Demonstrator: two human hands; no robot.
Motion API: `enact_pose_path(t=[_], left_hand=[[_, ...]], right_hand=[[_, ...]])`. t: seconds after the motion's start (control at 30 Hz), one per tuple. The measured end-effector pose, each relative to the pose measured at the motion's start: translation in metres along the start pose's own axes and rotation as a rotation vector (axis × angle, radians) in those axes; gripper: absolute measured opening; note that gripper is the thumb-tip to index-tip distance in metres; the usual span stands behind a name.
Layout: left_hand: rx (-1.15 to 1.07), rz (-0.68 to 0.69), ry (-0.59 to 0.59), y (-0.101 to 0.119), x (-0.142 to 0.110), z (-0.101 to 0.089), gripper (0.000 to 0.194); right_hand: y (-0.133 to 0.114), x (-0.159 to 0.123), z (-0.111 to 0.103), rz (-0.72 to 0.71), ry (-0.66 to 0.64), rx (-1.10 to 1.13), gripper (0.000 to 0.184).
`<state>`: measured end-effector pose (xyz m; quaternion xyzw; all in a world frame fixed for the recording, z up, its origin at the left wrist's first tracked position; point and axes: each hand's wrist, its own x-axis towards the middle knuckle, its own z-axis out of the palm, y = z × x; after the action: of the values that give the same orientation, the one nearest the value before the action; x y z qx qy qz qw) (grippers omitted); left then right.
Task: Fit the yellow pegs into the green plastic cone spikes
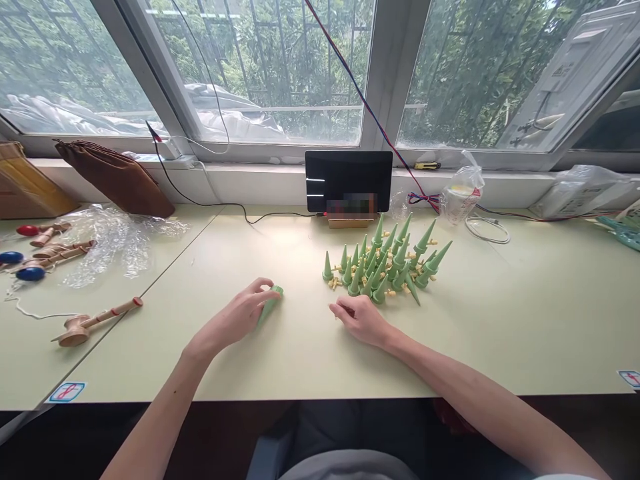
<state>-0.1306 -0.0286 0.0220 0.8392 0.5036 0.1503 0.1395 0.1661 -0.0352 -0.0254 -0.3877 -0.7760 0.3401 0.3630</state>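
Observation:
My left hand [243, 315] lies on the pale green table [500, 333], its fingers closed round a green cone [271, 304] that points back toward me. My right hand [359, 319] rests a little to the right with its fingers curled under; what they hold, if anything, is hidden. Just beyond my right hand stands a cluster of several green cones [387, 267] with small yellow pieces among them, most upright or leaning.
A dark tablet [349, 181] stands on a wooden stand at the back. Wooden cup-and-ball toys [95, 321] and crumpled clear plastic [113, 243] lie at the left. A brown pouch [115, 177], cables and plastic bags [463, 193] line the window sill.

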Motion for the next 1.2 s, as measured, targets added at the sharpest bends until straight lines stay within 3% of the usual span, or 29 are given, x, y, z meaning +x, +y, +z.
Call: enact_pose_path(t=[0.4, 0.63, 0.9, 1.0, 1.2], left_hand=[[-0.116, 0.094, -0.067, 0.025, 0.034, 0.007, 0.031], [-0.353, 0.175, -0.107, 0.037, 0.066, 0.008, 0.023], [-0.917, 0.020, -0.163, 0.031, 0.071, 0.029, 0.031], [-0.992, 0.008, -0.198, 0.033, 0.067, 0.030, 0.033], [-1.009, -0.053, -0.158, 0.043, 0.065, 0.031, 0.033]], right_hand=[[-0.002, 0.001, -0.001, 0.002, 0.002, -0.014, 0.042], [-0.002, 0.001, -0.001, 0.005, 0.003, -0.013, 0.040], [-0.002, -0.001, -0.002, 0.009, -0.023, -0.022, 0.039], [-0.003, -0.001, -0.002, 0.003, -0.007, -0.029, 0.038], [-0.004, 0.000, -0.003, 0.000, -0.009, -0.019, 0.033]])
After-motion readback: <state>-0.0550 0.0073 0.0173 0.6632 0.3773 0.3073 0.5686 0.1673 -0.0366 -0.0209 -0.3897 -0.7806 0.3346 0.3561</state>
